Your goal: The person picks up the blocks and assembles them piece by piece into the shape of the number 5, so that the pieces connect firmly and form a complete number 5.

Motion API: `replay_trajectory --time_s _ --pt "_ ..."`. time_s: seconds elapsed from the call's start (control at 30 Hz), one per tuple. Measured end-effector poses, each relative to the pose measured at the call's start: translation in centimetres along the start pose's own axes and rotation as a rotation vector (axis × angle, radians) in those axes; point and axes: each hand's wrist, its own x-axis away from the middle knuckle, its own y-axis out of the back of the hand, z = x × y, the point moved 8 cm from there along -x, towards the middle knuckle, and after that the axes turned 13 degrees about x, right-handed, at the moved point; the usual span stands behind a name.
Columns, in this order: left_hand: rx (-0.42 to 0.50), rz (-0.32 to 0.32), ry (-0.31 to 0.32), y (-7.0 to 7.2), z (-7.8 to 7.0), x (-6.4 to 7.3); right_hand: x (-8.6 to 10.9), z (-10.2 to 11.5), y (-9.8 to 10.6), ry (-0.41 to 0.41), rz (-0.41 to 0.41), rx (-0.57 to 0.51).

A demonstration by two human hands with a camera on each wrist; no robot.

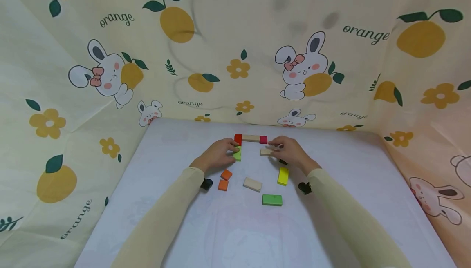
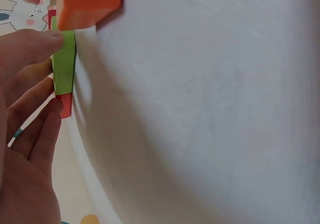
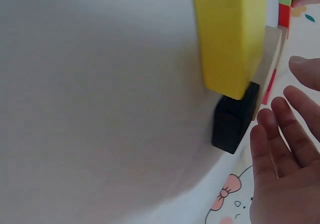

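A light green block lies end to end with a red block. My left hand pinches the green block, thumb near its close end and fingertips along it to the red block, as the left wrist view shows. On the other side, my right hand reaches over a plain wooden block, its fingers extended and parted from the thumb in the right wrist view. A black block lies beneath that hand. Behind, a long wooden block runs from the red block to a crimson block.
Closer in on the white table lie two orange blocks, another wooden block, a yellow block and a green block. A patterned cloth hangs behind and at both sides.
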Motion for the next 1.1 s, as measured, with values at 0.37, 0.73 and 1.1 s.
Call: replay_trajectory --time_s 0.37,0.73,1.1 --pt "0.006 -0.002 0.004 0.24 0.00 -0.03 0.29 -0.52 -0.38 -0.007 0.012 -0.005" --pt "0.011 0.001 0.012 0.27 -0.22 0.00 0.20 -0.77 -0.57 0.010 -0.005 0.023" --pt "0.015 0.010 0.016 0.17 -0.28 0.16 0.33 -0.52 -0.55 0.009 -0.006 0.016"
